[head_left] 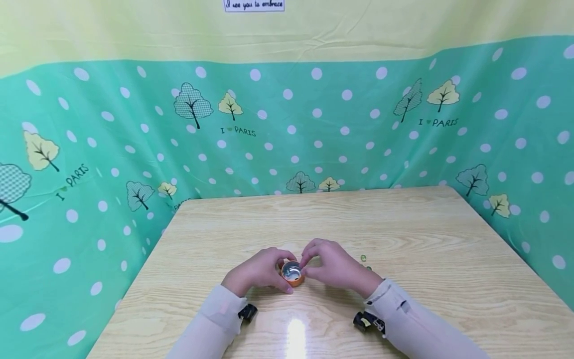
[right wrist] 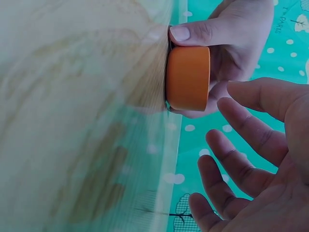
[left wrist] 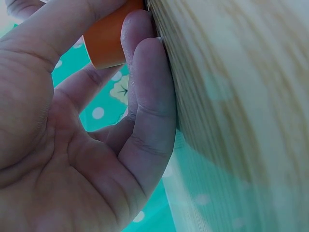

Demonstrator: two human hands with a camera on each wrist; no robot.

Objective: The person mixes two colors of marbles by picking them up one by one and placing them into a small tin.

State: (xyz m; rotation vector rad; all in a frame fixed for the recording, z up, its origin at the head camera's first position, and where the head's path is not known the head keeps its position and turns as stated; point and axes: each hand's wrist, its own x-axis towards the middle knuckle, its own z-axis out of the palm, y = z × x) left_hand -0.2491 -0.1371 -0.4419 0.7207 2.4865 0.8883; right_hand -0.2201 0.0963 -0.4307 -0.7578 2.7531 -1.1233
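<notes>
A small orange cup [head_left: 293, 282] with a shiny silver inside stands upright on the table, its mouth facing up. My left hand [head_left: 262, 269] curls round its left side, thumb at the near side and fingers at the far side. The left wrist view shows part of the cup's orange wall [left wrist: 107, 41] beyond the fingers. My right hand [head_left: 334, 264] is at the cup's right rim. In the right wrist view its thumb and index fingertips are close together beside the cup's mouth, nothing visible between them, and the other fingers [right wrist: 241, 169] are spread loosely.
A green glass bead [head_left: 363, 258] lies on the wooden table [head_left: 426, 294] beyond my right wrist. Another green bead [head_left: 368, 268] shows partly beside that wrist. A green dotted curtain [head_left: 314, 134] hangs behind the table and along both sides.
</notes>
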